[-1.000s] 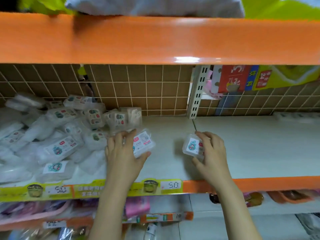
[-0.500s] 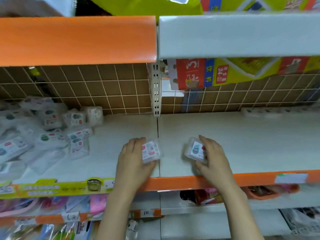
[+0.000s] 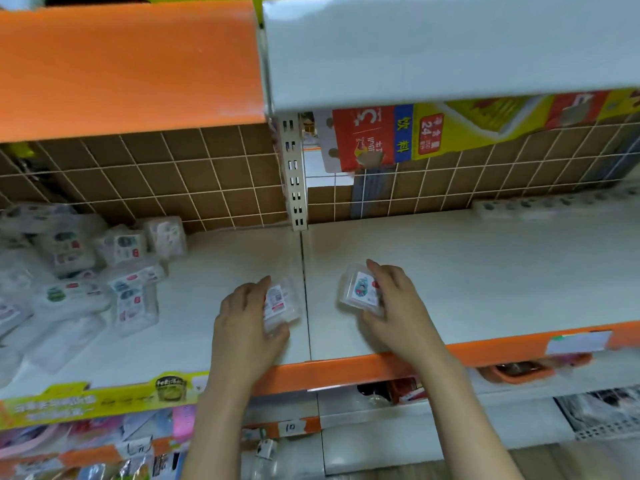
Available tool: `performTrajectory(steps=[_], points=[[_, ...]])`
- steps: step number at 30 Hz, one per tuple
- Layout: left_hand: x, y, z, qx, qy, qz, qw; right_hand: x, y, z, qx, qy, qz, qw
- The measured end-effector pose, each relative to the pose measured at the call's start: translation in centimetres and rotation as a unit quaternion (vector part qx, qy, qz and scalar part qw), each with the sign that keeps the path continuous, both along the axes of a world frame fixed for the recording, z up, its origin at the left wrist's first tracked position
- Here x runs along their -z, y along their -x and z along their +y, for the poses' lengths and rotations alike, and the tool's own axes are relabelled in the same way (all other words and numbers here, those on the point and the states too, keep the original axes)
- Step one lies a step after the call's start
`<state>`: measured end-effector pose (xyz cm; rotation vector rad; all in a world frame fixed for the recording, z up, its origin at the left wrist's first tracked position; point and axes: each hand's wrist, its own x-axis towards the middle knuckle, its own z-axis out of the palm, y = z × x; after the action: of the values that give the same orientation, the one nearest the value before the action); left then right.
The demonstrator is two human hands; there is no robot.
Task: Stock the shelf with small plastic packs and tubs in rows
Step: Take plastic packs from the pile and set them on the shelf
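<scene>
The heap of small packs (image 3: pixel 79 271) at the shelf's (image 3: pixel 450 271) left end runs off the picture's left edge, its labels too blurred to read. The left hand (image 3: pixel 247 327) covers part of its clear tub (image 3: pixel 281 304); the right hand (image 3: pixel 394 306) hides the right side of its tub (image 3: pixel 360 289). Goods on the lower shelf (image 3: pixel 415 434) are blurred beyond telling.

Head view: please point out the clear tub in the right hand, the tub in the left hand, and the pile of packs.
Right-hand tub (image 3: pixel 360 295), head view, label.
Left-hand tub (image 3: pixel 281 303), head view, label.
Pile of packs (image 3: pixel 74 271), head view, middle.
</scene>
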<state>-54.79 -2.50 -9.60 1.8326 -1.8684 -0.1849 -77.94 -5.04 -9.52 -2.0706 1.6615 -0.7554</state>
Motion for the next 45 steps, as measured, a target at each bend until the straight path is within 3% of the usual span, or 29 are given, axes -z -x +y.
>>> performTrajectory(steps=[9, 23, 27, 45], points=[[0.3, 5.1, -1.7, -0.001, -0.026, -0.038, 0.999, 1.0, 6.5, -1.5, -0.008, -0.008, 0.001, 1.0], [-0.1, 30.1, -3.0, 0.109, -0.025, 0.018, 0.994, 0.2, 28.8, -2.6, 0.043, 0.0, 0.011, 0.999], [0.0, 31.1, -3.8, 0.121, -0.028, -0.027, 0.992, 0.3, 30.4, -2.7, 0.055, 0.004, -0.002, 0.998], [1.2, 28.8, -6.6, 0.111, -0.027, -0.064, 0.991, 0.2, 29.6, -4.4, 0.03, 0.024, 0.025, 0.999]])
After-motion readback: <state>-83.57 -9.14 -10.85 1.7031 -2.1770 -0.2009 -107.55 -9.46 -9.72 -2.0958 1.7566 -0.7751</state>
